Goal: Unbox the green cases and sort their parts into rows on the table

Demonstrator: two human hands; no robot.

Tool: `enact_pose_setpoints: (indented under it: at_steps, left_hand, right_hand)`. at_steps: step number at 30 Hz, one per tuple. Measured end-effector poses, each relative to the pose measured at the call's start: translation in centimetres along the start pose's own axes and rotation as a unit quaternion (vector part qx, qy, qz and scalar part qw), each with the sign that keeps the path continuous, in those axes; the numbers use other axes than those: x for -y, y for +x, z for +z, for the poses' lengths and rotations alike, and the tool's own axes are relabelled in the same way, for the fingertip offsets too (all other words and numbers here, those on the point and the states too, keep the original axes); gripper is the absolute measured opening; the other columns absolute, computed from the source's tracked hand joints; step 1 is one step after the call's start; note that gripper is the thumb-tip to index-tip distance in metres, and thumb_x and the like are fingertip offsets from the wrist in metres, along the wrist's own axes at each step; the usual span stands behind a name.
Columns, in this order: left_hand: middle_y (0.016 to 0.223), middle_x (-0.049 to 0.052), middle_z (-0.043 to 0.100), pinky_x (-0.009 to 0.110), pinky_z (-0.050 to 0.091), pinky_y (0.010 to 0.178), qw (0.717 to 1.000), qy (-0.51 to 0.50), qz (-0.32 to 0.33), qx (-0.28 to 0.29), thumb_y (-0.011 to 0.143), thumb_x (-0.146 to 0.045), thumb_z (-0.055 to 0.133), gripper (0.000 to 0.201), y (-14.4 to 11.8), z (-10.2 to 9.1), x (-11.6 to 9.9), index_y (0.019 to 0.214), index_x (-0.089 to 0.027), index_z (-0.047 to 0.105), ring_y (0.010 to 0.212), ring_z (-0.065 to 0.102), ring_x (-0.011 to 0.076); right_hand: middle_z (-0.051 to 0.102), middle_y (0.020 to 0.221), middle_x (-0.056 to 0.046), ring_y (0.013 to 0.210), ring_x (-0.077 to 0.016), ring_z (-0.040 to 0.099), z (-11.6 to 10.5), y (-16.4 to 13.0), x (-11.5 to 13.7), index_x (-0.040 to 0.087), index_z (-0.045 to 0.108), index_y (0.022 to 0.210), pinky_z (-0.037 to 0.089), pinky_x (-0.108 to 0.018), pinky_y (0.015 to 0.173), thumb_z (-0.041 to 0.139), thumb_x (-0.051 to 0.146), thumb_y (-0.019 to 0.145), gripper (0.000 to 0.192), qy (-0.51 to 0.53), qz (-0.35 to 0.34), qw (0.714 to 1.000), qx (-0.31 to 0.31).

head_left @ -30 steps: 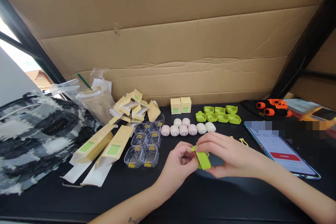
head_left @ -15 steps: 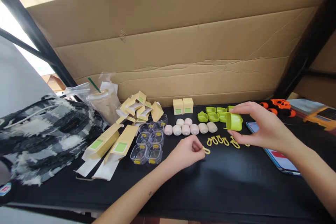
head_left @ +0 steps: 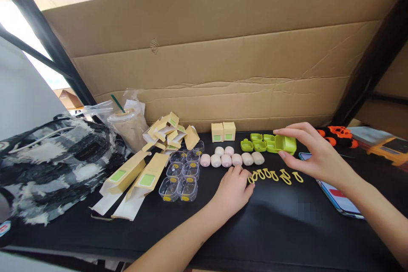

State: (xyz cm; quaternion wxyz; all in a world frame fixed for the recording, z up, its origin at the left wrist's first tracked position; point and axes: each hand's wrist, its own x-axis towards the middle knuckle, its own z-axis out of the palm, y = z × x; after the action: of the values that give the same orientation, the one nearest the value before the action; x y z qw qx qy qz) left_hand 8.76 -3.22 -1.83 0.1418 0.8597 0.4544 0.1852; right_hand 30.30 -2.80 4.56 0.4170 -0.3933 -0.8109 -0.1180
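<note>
My left hand (head_left: 234, 189) rests low over the black table, thumb and fingers apart. By its fingertips lies a yellow loop strap (head_left: 251, 180), partly hidden, at the left end of a row of similar straps (head_left: 273, 175). My right hand (head_left: 314, 153) is open, index finger and thumb spread around a lime-green case piece (head_left: 288, 145). That piece stands at the right end of a group of green case pieces (head_left: 259, 146); whether the fingers touch it I cannot tell. Pale pink and beige rounded cases (head_left: 236, 160) sit in two rows between the hands.
Clear plastic boxes (head_left: 187, 188) stand left of my left hand. Beyond are opened cardboard boxes (head_left: 149, 174), two closed small boxes (head_left: 229, 131), a drink cup (head_left: 129, 127) and a patterned bag (head_left: 63, 161). A phone (head_left: 341, 199) lies under my right forearm. Cardboard (head_left: 223, 51) walls the back.
My left hand has lowered and its pinch on the strap has loosened at the row's left end. My right hand has brought the green case piece down beside the others and spread its fingers.
</note>
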Motion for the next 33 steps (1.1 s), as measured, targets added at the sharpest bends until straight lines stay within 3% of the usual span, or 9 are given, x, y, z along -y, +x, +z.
enact_pose_setpoints:
  at_steps: [4, 8, 10, 13, 17, 25, 33]
  left_hand:
    - [0.106, 0.009, 0.059, 0.039, 0.049, 0.089, 0.999, 0.031, 0.017, -0.004, 0.088, -0.017, 0.049, 0.021, 0.3, 0.3, 0.1, 0.104, -0.014, 0.061, 0.1, 0.056, 0.0244]
    - [0.104, 0.009, 0.061, 0.038, 0.049, 0.089, 0.998, 0.046, 0.033, -0.009, 0.088, -0.018, 0.048, 0.021, 0.4, 0.6, -0.1, 0.104, -0.014, 0.061, 0.1, 0.057, 0.024]
    - [0.104, 0.008, 0.062, 0.038, 0.05, 0.088, 0.998, 0.051, 0.037, -0.014, 0.088, -0.019, 0.05, 0.02, 0.4, 0.8, -0.2, 0.105, -0.015, 0.06, 0.1, 0.057, 0.0236]
    - [0.104, 0.006, 0.064, 0.038, 0.05, 0.086, 0.997, 0.057, 0.037, -0.022, 0.087, -0.021, 0.052, 0.019, 0.3, 0.9, -0.3, 0.104, -0.016, 0.06, 0.098, 0.058, 0.0225]
    - [0.101, 0.003, 0.066, 0.037, 0.05, 0.084, 0.997, 0.064, 0.038, -0.028, 0.087, -0.025, 0.053, 0.014, 0.6, 1.1, -0.2, 0.097, -0.019, 0.061, 0.095, 0.059, 0.0215]
    - [0.102, 0.003, 0.065, 0.035, 0.05, 0.081, 0.996, 0.065, 0.036, -0.037, 0.087, -0.03, 0.051, 0.017, 0.8, 1.4, -0.2, 0.095, -0.02, 0.061, 0.096, 0.059, 0.0218]
    - [0.103, 0.006, 0.064, 0.037, 0.051, 0.08, 0.995, 0.071, 0.045, -0.047, 0.085, -0.028, 0.051, 0.02, 0.4, 1.4, -0.5, 0.1, -0.017, 0.059, 0.095, 0.059, 0.0234]
  right_hand:
    - [0.053, 0.094, -0.007, 0.089, -0.0243, 0.056, 1.7, 1.8, -2.4, 0.022, 0.051, 0.089, 0.049, -0.04, 0.077, 0.058, 0.033, 0.079, 0.016, 0.026, 0.075, 0.997, -0.004]
    - [0.059, 0.097, -0.006, 0.096, -0.0239, 0.058, 5.2, 4.7, -5.9, 0.021, 0.056, 0.078, 0.046, -0.041, 0.089, 0.058, 0.035, 0.082, 0.014, 0.035, 0.092, 0.991, 0.092]
    - [0.063, 0.097, -0.004, 0.094, -0.0215, 0.06, 7.3, 5.9, -7.6, 0.019, 0.061, 0.082, 0.047, -0.039, 0.089, 0.058, 0.032, 0.085, 0.014, 0.038, 0.094, 0.983, 0.152]
    - [0.061, 0.111, -0.006, 0.093, -0.019, 0.061, 10.3, 6.9, -9.5, 0.017, 0.059, 0.108, 0.051, -0.039, 0.081, 0.054, 0.032, 0.091, 0.023, 0.038, 0.108, 0.966, 0.232]
    - [0.059, 0.117, -0.007, 0.097, -0.0202, 0.06, 12.7, 6.9, -11.1, 0.018, 0.057, 0.114, 0.052, -0.04, 0.081, 0.054, 0.031, 0.091, 0.027, 0.049, 0.114, 0.946, 0.299]
    - [0.058, 0.118, -0.007, 0.098, -0.0208, 0.06, 13.2, 6.6, -12.1, 0.018, 0.057, 0.114, 0.051, -0.04, 0.082, 0.054, 0.032, 0.091, 0.027, 0.073, 0.108, 0.934, 0.333]
    - [0.058, 0.118, -0.007, 0.097, -0.0199, 0.06, 12.6, 6.2, -11.9, 0.019, 0.057, 0.113, 0.051, -0.04, 0.083, 0.053, 0.032, 0.092, 0.025, 0.054, 0.117, 0.95, 0.284]
